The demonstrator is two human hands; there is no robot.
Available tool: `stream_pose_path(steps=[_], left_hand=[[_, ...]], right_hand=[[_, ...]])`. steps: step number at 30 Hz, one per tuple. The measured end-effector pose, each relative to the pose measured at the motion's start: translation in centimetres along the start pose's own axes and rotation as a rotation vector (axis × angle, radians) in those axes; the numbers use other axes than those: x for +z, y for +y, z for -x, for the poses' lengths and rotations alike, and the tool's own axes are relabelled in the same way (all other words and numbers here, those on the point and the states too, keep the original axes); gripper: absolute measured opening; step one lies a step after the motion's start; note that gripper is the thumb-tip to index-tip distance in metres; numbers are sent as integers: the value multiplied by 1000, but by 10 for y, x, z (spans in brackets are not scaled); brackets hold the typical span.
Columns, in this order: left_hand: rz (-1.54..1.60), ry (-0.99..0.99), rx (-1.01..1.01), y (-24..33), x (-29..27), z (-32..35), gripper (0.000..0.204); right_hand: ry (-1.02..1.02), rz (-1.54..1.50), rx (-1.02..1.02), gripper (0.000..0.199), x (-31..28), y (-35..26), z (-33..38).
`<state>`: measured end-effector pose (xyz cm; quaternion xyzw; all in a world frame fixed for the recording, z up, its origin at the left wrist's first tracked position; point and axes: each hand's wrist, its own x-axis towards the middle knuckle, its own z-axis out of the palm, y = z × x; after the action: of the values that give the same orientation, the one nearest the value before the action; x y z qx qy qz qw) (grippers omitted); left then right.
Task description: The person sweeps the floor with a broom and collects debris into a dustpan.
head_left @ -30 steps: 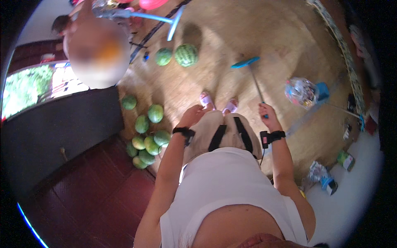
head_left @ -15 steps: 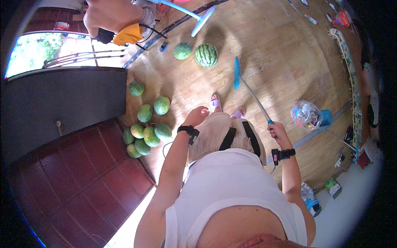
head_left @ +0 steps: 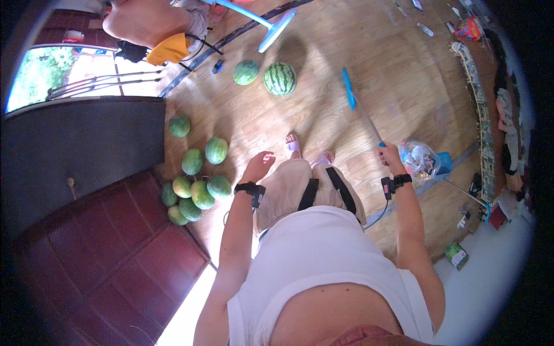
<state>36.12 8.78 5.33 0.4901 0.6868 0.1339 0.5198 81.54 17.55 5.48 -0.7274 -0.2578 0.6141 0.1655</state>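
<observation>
My right hand (head_left: 391, 157) is closed around the handle of the blue-headed broom (head_left: 359, 109); its head rests on the wooden floor (head_left: 404, 81), out ahead of my feet. My left hand (head_left: 258, 166) hangs loose, fingers half open, holding nothing. I judge I'm mid-sweep; next calls for drawing the head back. The striped watermelon (head_left: 280, 78) lies beyond, left of the broom head.

Green box (head_left: 456, 254) by right wall; perhaps red packet (head_left: 468, 27) far corner.
</observation>
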Motion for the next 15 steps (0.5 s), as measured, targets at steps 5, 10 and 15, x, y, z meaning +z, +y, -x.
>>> stream_pose_path(steps=[5, 10, 15], left_hand=[[34, 10, 20, -11, -18, -22, 34], [-15, 9, 72, -6, -46, -57, 33], [-36, -62, 71, 10, -73, -96, 34]], right_hand=[[21, 35, -38, 9, 2, -28, 20], [15, -140, -30, 16, 23, -38, 45], [13, -80, -37, 19, 52, -59, 57]])
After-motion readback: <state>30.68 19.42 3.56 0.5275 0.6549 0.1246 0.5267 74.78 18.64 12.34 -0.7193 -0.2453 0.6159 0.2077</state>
